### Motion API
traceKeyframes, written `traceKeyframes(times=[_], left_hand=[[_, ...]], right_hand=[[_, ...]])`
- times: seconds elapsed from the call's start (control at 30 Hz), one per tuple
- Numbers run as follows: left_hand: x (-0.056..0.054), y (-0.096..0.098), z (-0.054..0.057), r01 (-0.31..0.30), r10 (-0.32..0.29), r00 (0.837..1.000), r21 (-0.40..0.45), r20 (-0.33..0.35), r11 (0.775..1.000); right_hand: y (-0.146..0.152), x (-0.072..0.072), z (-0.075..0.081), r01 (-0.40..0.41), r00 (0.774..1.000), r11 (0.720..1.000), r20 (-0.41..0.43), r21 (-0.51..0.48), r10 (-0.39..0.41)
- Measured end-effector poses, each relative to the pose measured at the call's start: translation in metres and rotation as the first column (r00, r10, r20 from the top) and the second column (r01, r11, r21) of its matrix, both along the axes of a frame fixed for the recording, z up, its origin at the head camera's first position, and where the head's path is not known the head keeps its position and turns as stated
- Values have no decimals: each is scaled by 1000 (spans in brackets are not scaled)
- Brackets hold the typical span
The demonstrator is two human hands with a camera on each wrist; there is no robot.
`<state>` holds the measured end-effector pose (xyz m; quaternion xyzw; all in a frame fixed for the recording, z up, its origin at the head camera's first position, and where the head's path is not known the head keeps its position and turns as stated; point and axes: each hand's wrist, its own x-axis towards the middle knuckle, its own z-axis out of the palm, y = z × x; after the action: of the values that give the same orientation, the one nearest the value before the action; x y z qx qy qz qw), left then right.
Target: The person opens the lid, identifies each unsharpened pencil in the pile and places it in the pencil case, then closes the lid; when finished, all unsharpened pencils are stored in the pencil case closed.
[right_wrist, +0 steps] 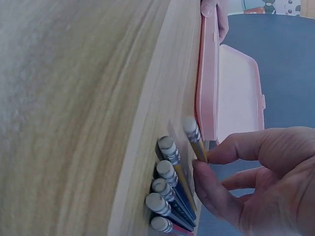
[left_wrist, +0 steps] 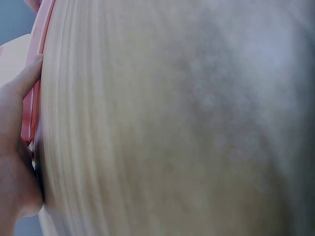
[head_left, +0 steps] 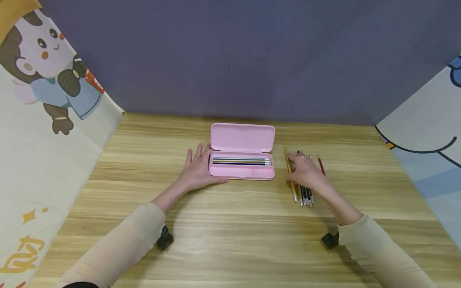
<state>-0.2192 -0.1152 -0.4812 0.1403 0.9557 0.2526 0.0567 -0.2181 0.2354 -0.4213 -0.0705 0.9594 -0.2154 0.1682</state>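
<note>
A pink pencil case lies with its lid raised at the back, in the middle of the head view. Several pencils lie in its rear compartment, eraser ends to the right. My left hand rests against the case's left end, fingers spread, thumb straight along the front edge. Between thumb and forefinger, my right hand pinches a yellow pencil near the right of the case. Its white eraser end points toward me. Several dark pencils lie partly hidden under that hand in the head view.
A red pencil shows beyond the right hand. The wooden table meets a dark blue panel at the back. Printed cartoon sheets stand at both sides.
</note>
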Motion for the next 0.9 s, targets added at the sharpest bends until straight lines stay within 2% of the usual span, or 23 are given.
traceKeyframes(times=[0.4,0.53,0.7,0.9], left_hand=[[-1,0,-1,-3,3,1000,-1,1,1000],[-1,0,-1,-5,5,1000,-7,4,1000],[-1,1,-1,-5,5,1000,-13,3,1000],[0,1,1,-4,4,1000,-9,2,1000]], right_hand=[[4,-1,1,52,997,984,62,-169,-42],[7,-1,1,79,995,968,83,-236,-61],[8,-2,4,112,992,936,87,-333,-87],[8,-4,5,122,992,917,60,-379,-107]])
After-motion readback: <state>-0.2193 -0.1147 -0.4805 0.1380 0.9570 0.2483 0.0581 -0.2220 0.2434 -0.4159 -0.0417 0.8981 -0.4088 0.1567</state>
